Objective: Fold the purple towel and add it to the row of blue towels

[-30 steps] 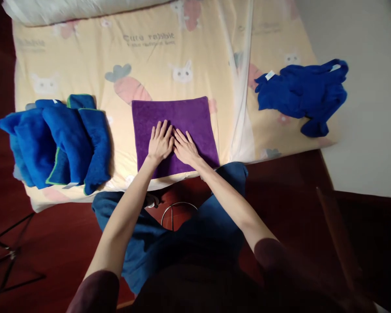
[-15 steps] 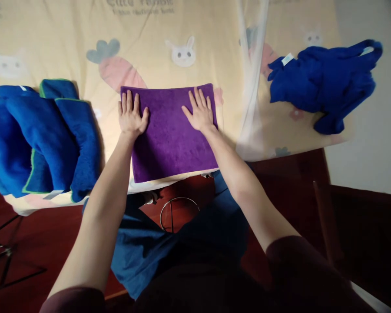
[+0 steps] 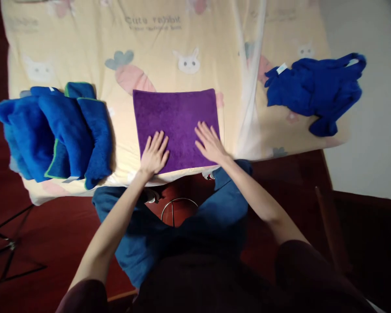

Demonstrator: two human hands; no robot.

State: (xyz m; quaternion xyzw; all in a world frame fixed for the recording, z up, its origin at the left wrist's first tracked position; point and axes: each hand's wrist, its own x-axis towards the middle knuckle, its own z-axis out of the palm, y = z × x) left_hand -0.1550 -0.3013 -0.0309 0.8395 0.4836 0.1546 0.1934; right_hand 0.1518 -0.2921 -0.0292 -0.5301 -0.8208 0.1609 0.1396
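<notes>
Left hand [image 3: 154, 153] and right hand [image 3: 211, 143], spread wide on the purple cloth [image 3: 179, 115], should press evenly, keeping its edges straight.

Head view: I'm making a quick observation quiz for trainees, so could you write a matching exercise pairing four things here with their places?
Things:
1. purple cloth
2. blue pile
3. crumpled blue cloth
4. left hand

Places:
A. at the right side of the picture
B. on the near left part of the purple cloth
C. spread flat between the blue things
D. at the left side of the picture, showing green edging

Pairs: 1-C, 2-D, 3-A, 4-B
</notes>
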